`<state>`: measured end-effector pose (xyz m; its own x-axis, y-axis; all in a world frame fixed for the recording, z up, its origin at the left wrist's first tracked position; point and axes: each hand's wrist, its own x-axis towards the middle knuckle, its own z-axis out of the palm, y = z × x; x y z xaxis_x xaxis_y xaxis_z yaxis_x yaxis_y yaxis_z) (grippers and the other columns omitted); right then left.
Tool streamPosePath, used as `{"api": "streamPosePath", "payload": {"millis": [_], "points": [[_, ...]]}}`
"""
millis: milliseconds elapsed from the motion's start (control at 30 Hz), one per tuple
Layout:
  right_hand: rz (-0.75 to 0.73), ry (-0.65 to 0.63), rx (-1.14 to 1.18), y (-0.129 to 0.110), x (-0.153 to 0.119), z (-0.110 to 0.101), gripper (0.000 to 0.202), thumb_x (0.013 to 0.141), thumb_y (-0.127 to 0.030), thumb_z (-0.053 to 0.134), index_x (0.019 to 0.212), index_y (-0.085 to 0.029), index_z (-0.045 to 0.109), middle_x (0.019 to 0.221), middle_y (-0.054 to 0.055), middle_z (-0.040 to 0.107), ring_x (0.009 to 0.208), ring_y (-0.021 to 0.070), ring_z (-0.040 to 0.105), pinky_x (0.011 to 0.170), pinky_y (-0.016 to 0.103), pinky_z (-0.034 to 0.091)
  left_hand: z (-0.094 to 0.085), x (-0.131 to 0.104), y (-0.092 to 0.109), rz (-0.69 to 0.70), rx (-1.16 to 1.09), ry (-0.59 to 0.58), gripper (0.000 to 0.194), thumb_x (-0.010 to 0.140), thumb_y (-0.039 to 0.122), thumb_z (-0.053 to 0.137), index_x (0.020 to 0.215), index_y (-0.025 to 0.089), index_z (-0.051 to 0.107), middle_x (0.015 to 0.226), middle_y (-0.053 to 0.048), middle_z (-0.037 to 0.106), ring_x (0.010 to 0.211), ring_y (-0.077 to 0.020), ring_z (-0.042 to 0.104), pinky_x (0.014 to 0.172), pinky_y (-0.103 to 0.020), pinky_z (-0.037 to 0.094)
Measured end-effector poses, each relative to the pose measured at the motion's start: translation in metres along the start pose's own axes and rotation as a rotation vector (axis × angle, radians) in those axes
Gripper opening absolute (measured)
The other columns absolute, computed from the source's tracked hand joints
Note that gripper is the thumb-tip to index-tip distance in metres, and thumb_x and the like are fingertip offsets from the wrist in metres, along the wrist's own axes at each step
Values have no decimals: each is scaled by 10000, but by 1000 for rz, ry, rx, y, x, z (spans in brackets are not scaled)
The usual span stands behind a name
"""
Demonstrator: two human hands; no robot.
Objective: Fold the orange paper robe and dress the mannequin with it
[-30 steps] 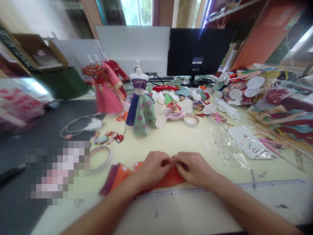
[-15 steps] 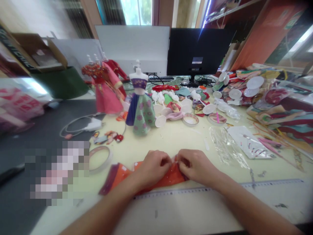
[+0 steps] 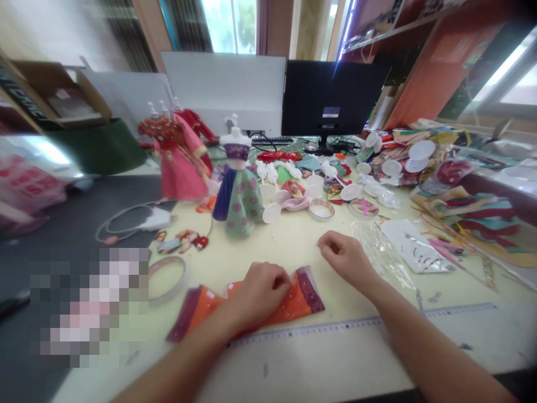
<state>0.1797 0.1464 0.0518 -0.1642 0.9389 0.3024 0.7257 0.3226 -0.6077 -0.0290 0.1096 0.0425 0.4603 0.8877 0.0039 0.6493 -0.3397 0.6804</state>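
Observation:
An orange cloth with purple patterned ends lies flat on the pale table, just behind a clear ruler. On the cloth's upper edge my left hand pinches the fabric with its fingertips, its forearm covering part of the cloth. Off to the right and above the cloth, my right hand hovers clear of it with thumb and forefinger pressed together. Whether something small sits between those fingertips cannot be made out. White tape-like squares show on the cloth's left part.
A dress form in a green and purple gown stands behind the hands, red and pink dresses to its left. Tape rolls, a plastic bag, an accessory card and a charger lie around. Monitors stand behind.
My right hand has come off the cloth and moved up and to the right, uncovering its purple right end. My left hand stays on the cloth. The view has shifted slightly.

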Motion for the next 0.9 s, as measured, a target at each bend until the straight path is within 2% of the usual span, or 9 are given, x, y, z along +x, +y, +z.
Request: {"api": "streamPosePath", "payload": {"millis": [100, 200, 367, 500, 667, 867, 900], "points": [[51, 100, -265, 11, 29, -16, 131, 744, -199, 445, 737, -178, 574, 623, -6, 592, 566, 126, 518, 547, 215, 353, 0, 0, -1, 6, -7, -2, 222, 755, 162, 432, 702, 174, 647, 708, -12, 673, 664, -132, 563, 652, -243, 393], [89, 145, -388, 23, 64, -25, 163, 759, -184, 433, 777, -166, 595, 728, 34, 629, 680, 164, 551, 591, 238, 335, 0, 1, -1, 20, 11, 1, 219, 749, 153, 438, 702, 172, 651, 707, -16, 674, 669, -133, 563, 668, -246, 390], [118, -7, -516, 49, 111, -13, 170, 731, -144, 475, 751, -156, 643, 748, 68, 652, 706, 183, 563, 568, 231, 317, -1, 0, 0, 12, 26, 4, 218, 736, 131, 441, 692, 167, 652, 712, -17, 673, 687, -132, 561, 694, -240, 381], [116, -96, -536, 59, 122, -6, 168, 721, -115, 487, 746, -148, 650, 768, 72, 655, 700, 175, 564, 574, 232, 330, 0, 1, -1, 12, 16, 0, 221, 731, 126, 441, 695, 168, 655, 715, -16, 672, 688, -131, 558, 692, -235, 378], [64, -98, -446, 41, 103, -8, 180, 780, -199, 465, 758, -151, 637, 775, 77, 645, 736, 190, 568, 599, 244, 357, 1, 2, -5, 29, 1, 21, 221, 742, 148, 437, 681, 177, 648, 705, -6, 676, 673, -128, 558, 673, -238, 376], [-107, -305, -129, 8, 32, -6, 175, 822, -287, 474, 887, -203, 612, 856, -6, 647, 758, 127, 583, 657, 210, 443, -1, 1, -5, 31, -20, 8, 227, 746, 158, 430, 708, 181, 652, 710, -3, 677, 656, -126, 558, 660, -240, 381], [-130, -326, 11, 4, 20, -6, 169, 818, -267, 483, 921, -198, 598, 897, 8, 641, 802, 133, 581, 705, 229, 453, -1, 0, -5, 33, -28, -4, 229, 749, 160, 428, 718, 182, 654, 712, -2, 676, 650, -124, 556, 655, -238, 381]]}}
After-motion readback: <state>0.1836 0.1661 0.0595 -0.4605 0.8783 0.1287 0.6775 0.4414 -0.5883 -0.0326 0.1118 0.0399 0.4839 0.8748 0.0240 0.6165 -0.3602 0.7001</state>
